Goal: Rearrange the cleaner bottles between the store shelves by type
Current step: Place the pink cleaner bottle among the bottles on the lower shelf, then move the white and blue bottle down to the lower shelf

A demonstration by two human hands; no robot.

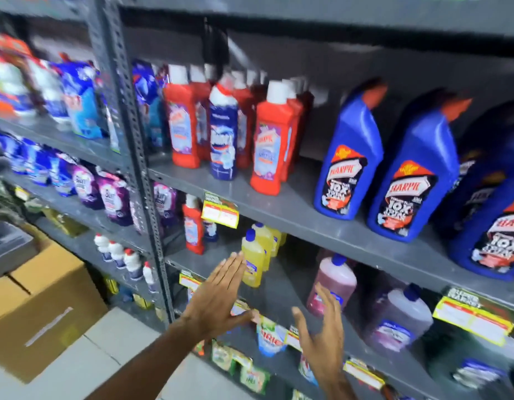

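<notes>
Grey store shelves hold cleaner bottles. On the upper shelf stand red Harpic bottles with white caps, one dark blue bottle among them, and big blue Harpic bottles with red caps to the right. One red bottle stands alone on the shelf below, beside yellow bottles with blue caps, a pink bottle and a pale purple bottle. My left hand is open, fingers straight, just in front of a yellow bottle. My right hand is open and empty below the pink bottle.
The left shelf bay holds blue and purple refill pouches and small white bottles. Cardboard boxes sit on the tiled floor at the left. Yellow price tags hang on shelf edges. Packets fill the lower shelf.
</notes>
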